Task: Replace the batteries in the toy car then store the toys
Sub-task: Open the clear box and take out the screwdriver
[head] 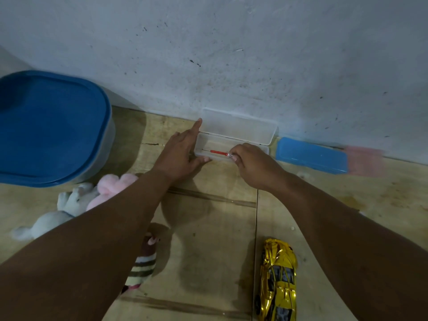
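Left hand (183, 150): fingers straight, resting against the left end of the clear plastic case (231, 144).
Right hand (251, 165): pinches the red-handled screwdriver (216, 152) inside the case.
Gold toy car (276, 281): on the floor, well below the case.

blue-lidded tub (49, 126): cut by left edge | striped plush (142, 267): mostly hidden under left forearm | pink case (366, 160): blurred (kind unclear) | gold toy car (276, 281): nose cut by bottom edge | screwdriver (218, 152): handle end hidden by right hand (254, 166) fingers
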